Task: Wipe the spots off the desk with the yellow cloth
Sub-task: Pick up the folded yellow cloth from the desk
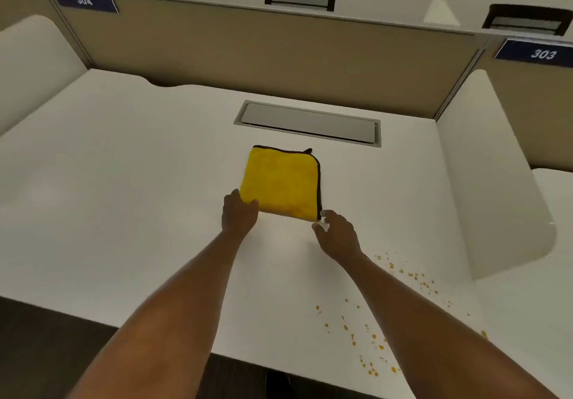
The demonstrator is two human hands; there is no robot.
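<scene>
A folded yellow cloth (pixel 282 181) with a dark trim lies flat in the middle of the white desk (pixel 124 181). My left hand (pixel 238 215) rests on the cloth's near left corner, fingers curled over its edge. My right hand (pixel 336 234) hovers at the near right corner with fingers spread, just touching or nearly touching the trim. Several small orange-yellow spots (pixel 372 336) are scattered over the desk's near right part, partly hidden under my right forearm.
A grey cable hatch (pixel 308 123) is set into the desk behind the cloth. A tan partition (pixel 263 51) closes the back, with white side dividers (pixel 493 175) right and left. Signs read 304 and 303. The desk's front edge runs near the bottom.
</scene>
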